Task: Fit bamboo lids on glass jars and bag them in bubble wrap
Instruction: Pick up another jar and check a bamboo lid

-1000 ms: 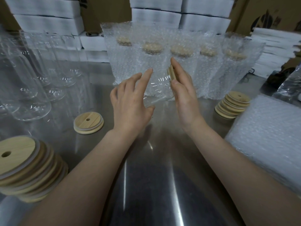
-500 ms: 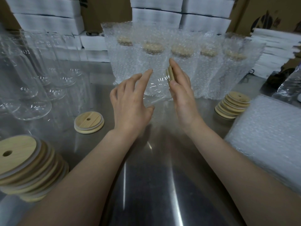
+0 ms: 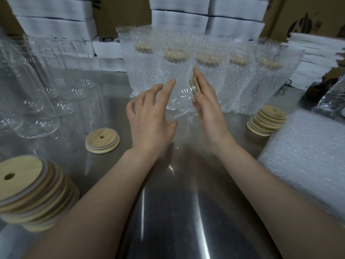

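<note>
One glass jar (image 3: 182,96) lies sideways between both hands over the bench (image 3: 168,212) centre. Right hand (image 3: 209,113), fingers straight, presses a bamboo lid (image 3: 193,85) against its mouth; left hand (image 3: 151,118) is spread at its base. Bagged jars (image 3: 205,58) line the far edge.

Sideways glass jar (image 3: 182,99) with bamboo lid (image 3: 193,86)
</note>
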The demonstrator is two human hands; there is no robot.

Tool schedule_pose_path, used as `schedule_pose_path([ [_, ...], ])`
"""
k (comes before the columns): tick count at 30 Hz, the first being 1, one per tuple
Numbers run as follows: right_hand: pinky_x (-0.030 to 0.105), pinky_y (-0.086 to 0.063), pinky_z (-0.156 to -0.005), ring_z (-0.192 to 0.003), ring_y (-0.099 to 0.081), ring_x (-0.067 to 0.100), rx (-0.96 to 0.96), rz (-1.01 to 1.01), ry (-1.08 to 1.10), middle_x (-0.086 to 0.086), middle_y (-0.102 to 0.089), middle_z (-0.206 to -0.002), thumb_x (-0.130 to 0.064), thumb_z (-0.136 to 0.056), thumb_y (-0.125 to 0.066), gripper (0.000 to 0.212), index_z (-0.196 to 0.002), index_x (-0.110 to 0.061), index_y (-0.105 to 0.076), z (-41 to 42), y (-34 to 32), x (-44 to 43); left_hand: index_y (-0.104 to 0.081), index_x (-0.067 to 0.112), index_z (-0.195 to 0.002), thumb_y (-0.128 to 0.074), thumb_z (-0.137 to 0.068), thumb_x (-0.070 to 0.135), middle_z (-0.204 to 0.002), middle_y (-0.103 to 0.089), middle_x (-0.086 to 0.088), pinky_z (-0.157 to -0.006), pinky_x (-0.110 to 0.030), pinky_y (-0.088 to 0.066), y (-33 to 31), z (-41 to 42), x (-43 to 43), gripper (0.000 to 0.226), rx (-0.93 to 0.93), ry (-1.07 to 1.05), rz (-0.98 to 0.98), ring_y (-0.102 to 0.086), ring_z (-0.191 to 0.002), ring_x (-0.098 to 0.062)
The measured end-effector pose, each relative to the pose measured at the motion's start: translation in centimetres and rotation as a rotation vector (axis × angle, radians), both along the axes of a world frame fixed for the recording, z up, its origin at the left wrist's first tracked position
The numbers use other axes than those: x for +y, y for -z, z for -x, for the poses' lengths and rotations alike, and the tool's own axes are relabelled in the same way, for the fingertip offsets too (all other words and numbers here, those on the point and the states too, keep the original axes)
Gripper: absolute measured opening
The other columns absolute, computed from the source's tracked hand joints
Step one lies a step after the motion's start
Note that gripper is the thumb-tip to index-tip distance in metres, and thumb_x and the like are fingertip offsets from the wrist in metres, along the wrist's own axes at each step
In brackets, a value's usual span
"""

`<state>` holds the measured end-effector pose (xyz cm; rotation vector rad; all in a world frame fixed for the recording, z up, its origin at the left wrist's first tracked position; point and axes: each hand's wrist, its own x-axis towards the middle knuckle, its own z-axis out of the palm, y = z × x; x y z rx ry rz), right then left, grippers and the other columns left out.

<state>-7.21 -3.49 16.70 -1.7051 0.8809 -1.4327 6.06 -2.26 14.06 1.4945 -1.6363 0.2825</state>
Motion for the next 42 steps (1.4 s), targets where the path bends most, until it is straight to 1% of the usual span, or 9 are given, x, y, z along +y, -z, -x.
schedule_pose_path([
  [3,0.039,-0.019,-0.124,-0.144,-0.024,-0.002,0.032,0.022,-0.013,-0.024,-0.032,-0.144,-0.028,-0.096,-0.035,0.053,-0.147,-0.037,-0.026,0.1,0.0,-0.3,-0.032,0.035,-0.149,-0.079,-0.067,0.027,-0.146,-0.044,0.005,-0.107,-0.043,-0.029,0.1,-0.1,-0.1,0.095,0.028,0.013,-0.024,-0.040,-0.132,-0.022],
  [7,0.010,-0.030,-0.110,-0.126,-0.034,-0.023,0.004,0.089,0.014,-0.024,-0.034,-0.139,-0.022,-0.099,-0.036,0.051,-0.148,-0.029,-0.024,0.2,0.4,-0.4,-0.028,0.037,-0.150,-0.079,-0.068,0.029,-0.145,-0.044,0.008,-0.106,-0.040,-0.027,0.2,0.0,-0.1,0.096,0.123,0.067,-0.051,-0.036,-0.133,-0.017],
  [9,0.005,-0.032,-0.103,-0.124,-0.039,-0.019,0.006,0.127,0.156,-0.015,-0.038,-0.141,-0.021,-0.099,-0.037,0.048,-0.147,-0.021,-0.034,0.2,0.3,-0.1,-0.027,0.036,-0.150,-0.079,-0.068,0.032,-0.144,-0.044,0.008,-0.105,-0.039,-0.027,0.1,0.0,-0.1,0.096,0.170,0.088,-0.046,-0.036,-0.132,-0.016],
  [12,0.013,-0.041,-0.094,-0.110,-0.052,-0.003,0.034,0.172,0.470,-0.001,-0.056,-0.127,-0.015,-0.094,-0.041,0.037,-0.128,-0.014,-0.056,0.8,-0.6,0.1,-0.025,0.032,-0.151,-0.080,-0.069,0.035,-0.145,-0.044,0.006,-0.106,-0.041,-0.031,0.0,-0.2,-0.2,0.098,0.241,0.108,-0.041,-0.039,-0.132,-0.017],
  [15,0.037,-0.045,-0.094,-0.099,-0.055,0.012,0.155,0.207,0.787,0.004,-0.059,-0.110,-0.007,-0.085,-0.044,0.032,-0.108,-0.009,-0.066,2.5,-1.6,0.1,-0.024,0.026,-0.152,-0.080,-0.071,0.039,-0.147,-0.043,0.001,-0.107,-0.048,-0.039,0.0,-0.4,-0.2,0.100,0.314,0.126,-0.049,-0.042,-0.133,-0.020],
  [22,0.043,-0.026,-0.102,-0.127,-0.039,0.037,0.592,-0.112,1.299,0.016,-0.044,-0.134,-0.006,-0.080,-0.053,0.038,-0.116,-0.016,-0.057,8.2,-3.7,-0.7,-0.019,0.023,-0.151,-0.080,-0.072,0.046,-0.148,-0.041,-0.001,-0.103,-0.047,-0.044,0.0,-0.8,-0.4,0.102,0.487,0.103,-0.069,-0.045,-0.134,-0.020],
  [30,0.045,-0.019,-0.113,-0.141,-0.021,0.036,0.710,-0.670,1.196,0.021,-0.024,-0.150,-0.016,-0.090,-0.057,0.046,-0.135,-0.015,-0.045,13.6,-3.8,-1.4,-0.019,0.016,-0.150,-0.080,-0.074,0.042,-0.147,-0.039,-0.007,-0.109,-0.039,-0.039,0.2,-1.2,-1.1,0.101,0.621,0.076,-0.035,-0.041,-0.135,-0.020],
  [35,0.046,-0.022,-0.114,-0.139,-0.025,0.040,0.673,-0.693,1.165,0.022,-0.024,-0.150,-0.013,-0.094,-0.052,0.041,-0.135,-0.013,-0.046,14.4,-3.6,-1.5,-0.013,0.012,-0.152,-0.079,-0.076,0.038,-0.150,-0.032,-0.013,-0.112,-0.046,-0.036,0.2,-1.3,-1.4,0.104,0.635,0.053,-0.024,-0.036,-0.138,-0.025],
  [42,0.045,-0.031,-0.112,-0.134,-0.036,0.042,0.559,-0.589,1.190,0.020,-0.026,-0.151,-0.004,-0.092,-0.054,0.045,-0.135,-0.016,-0.048,15.0,-3.8,-1.1,-0.008,0.013,-0.153,-0.081,-0.076,0.033,-0.155,-0.020,-0.013,-0.119,-0.042,-0.024,-0.1,-1.1,-1.0,0.109,0.625,0.053,0.006,-0.024,-0.144,-0.024],
])
